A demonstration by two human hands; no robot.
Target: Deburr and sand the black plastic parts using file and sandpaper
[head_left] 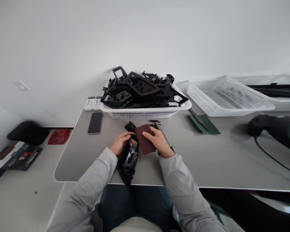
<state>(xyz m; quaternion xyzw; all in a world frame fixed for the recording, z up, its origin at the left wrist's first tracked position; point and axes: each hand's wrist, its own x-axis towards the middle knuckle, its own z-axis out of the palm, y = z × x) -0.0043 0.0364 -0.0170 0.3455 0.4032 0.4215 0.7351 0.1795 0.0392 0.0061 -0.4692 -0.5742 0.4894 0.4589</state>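
My left hand [122, 141] grips the upper part of a black molded plastic part [128, 164], which is tilted above the table's front edge. Its lower end points toward me, and its inner side with clips and openings faces up. In my right hand [160, 141] is a dark reddish-brown sheet of sandpaper [144, 140], thumb on top and fingers behind it. The sheet's left edge is close to the part's upper end; I cannot tell whether they touch. Under and beside my right hand lies a long, thin dark tool [164, 133], partly hidden.
A white basket [145, 113] heaped with black plastic parts [145, 87] stands at the back. White baskets [207, 103] sit to its right, green sheets [205, 125] before them. A phone [95, 123] and small white boxes [93, 103] lie left. A black corded tool [275, 129] lies far right.
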